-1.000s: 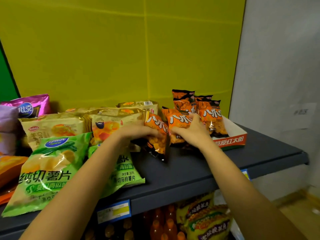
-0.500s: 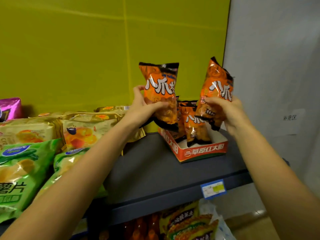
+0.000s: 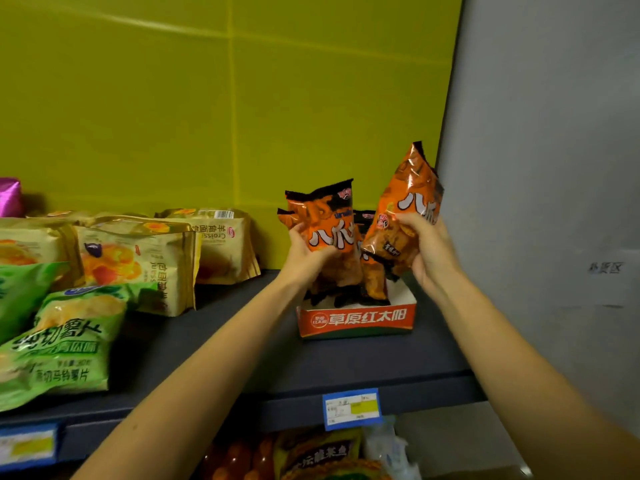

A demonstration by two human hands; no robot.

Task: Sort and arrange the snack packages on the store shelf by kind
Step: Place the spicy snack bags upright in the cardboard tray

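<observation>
My left hand [image 3: 304,252] grips an orange snack bag [image 3: 327,220] held upright over the red and white display box [image 3: 356,320] at the right end of the dark shelf [image 3: 242,344]. My right hand [image 3: 427,249] grips a second orange snack bag [image 3: 405,209], tilted, above the box's right side. More orange bags [image 3: 374,282] stand in the box below both hands. Gold croissant bags [image 3: 145,261] and green potato chip bags [image 3: 65,337] lie on the shelf to the left.
A yellow back panel [image 3: 207,116] rises behind the shelf and a grey wall [image 3: 540,168] closes the right side. A pink bag [image 3: 9,197] peeks in at far left. Price tags [image 3: 351,408] hang on the shelf edge; packets and bottles fill the lower shelf [image 3: 311,455].
Both hands lifted an orange bag each off the shelf, carried them rightward and have now lowered them toward the box. The view has shifted right.
</observation>
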